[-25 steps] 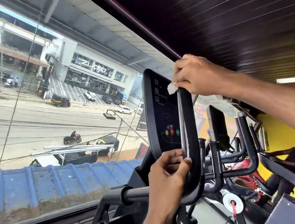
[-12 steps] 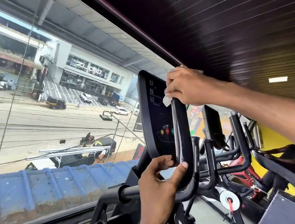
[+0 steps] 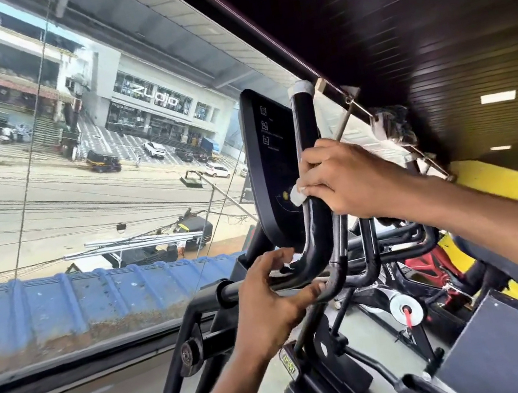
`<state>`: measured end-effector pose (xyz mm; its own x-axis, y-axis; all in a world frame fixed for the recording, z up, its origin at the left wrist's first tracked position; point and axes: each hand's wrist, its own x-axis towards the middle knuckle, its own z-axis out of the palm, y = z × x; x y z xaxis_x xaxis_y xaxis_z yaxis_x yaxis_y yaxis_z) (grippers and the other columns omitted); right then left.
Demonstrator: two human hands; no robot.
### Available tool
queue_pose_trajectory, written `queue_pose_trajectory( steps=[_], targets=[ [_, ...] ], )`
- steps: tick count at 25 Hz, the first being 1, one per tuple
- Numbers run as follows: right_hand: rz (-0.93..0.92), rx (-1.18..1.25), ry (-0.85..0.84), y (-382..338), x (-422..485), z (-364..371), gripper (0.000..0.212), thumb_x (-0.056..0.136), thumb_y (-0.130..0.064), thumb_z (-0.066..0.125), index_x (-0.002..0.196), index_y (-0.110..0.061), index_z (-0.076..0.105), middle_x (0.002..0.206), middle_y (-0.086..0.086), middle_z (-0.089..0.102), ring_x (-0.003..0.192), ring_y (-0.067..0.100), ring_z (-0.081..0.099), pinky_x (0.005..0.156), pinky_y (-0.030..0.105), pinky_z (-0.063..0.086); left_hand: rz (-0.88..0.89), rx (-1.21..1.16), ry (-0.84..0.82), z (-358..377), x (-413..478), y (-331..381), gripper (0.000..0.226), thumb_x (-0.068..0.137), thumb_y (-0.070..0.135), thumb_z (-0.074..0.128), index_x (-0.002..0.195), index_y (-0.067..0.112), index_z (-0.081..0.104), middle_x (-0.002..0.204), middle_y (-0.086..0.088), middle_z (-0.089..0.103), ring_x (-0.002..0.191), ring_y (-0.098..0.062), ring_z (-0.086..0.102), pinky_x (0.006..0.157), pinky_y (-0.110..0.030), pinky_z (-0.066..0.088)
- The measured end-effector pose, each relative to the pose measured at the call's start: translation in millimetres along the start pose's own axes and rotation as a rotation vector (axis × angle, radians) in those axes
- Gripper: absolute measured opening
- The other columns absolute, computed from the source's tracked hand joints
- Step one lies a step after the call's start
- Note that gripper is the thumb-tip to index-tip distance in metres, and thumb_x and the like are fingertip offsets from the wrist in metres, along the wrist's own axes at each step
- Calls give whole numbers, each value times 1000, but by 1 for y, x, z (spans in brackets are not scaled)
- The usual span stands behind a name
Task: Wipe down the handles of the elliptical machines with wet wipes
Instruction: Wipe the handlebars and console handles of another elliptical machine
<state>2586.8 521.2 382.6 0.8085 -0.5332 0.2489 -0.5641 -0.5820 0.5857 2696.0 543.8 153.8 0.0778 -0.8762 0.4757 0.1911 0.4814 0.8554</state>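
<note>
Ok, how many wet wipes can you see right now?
1: a white wipe bunched under the right hand, pressed on the upright handle. The left hand, round the handle's lower bend, shows none; another could be hidden in a palm.

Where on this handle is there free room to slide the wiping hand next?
Free: the handle above the right hand, up to the grey cap; also the short stretch down to the left hand at the bend. Crowded: the screen sits close on one side, other black bars on the other.
</note>
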Motion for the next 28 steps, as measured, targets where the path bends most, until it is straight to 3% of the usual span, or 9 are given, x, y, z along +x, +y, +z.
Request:
queue_pose_trajectory(
  steps=[2,5,8,11,15,17,21,25,28],
  targets=[
    [7,6,23,-15,-17,11,15,94,-8,71,82,-11,79,85,-1,61,81,16,47,75,26,42,25,-18,8,-2,-2,-3,67,61,40,90,122,39,63,119,15,68,114,-2,63,96,-25,52],
    [20,0,92,-32,-32,22,13,92,-3,72,81,-9,78,87,1,61,84,13,44,74,29,48,50,-39,28,-1,-5,-3,65,64,30,90,119,47,60,120,10,63,115,-8,62,85,-21,56],
    [27,-71,90,-53,-42,30,16,85,8,68,79,-7,73,88,3,58,87,17,45,73,35,51,118,5,48,-1,-7,-10,59,75,13,77,125,41,59,126,8,60,119,-15,63,100,-37,54],
    [-31,-205,105,-83,-52,42,27,78,11,44,73,-6,65,87,6,56,90,23,45,77,34,41,135,-26,31,-5,-8,-15,65,72,-2,46,127,30,57,128,-2,62,122,-26,62,107,-46,50],
    [7,-243,173,-112,-60,64,48,85,12,21,71,-7,63,80,6,56,82,25,52,73,35,40,110,-18,42,-8,-10,-11,60,76,-6,43,123,28,60,120,-1,69,116,-21,67,101,-34,54],
    [30,-237,209,-120,-64,80,41,84,8,30,76,-6,68,81,6,58,83,25,55,73,36,45,127,2,46,-8,-14,-9,54,77,-3,44,119,24,62,113,2,72,110,-18,69,96,-27,54],
    [148,-98,281,-135,-79,110,25,84,2,54,92,-6,76,87,5,65,89,28,62,73,39,55,178,86,79,-15,-27,-12,43,77,4,48,107,29,66,101,12,72,99,-13,69,87,-28,55],
    [506,333,344,-146,-100,140,13,93,-13,63,92,-16,76,84,-2,68,86,24,61,70,43,55,44,4,51,-16,-42,-19,34,71,13,51,99,18,70,86,6,73,77,-5,66,72,-20,54],
    [781,620,463,-156,-119,157,10,93,-19,70,94,-19,80,90,-7,78,86,10,70,78,28,54,-83,-3,-20,-12,-48,-35,22,84,6,61,100,18,71,88,8,76,84,-11,72,82,-36,60]
  ],
)
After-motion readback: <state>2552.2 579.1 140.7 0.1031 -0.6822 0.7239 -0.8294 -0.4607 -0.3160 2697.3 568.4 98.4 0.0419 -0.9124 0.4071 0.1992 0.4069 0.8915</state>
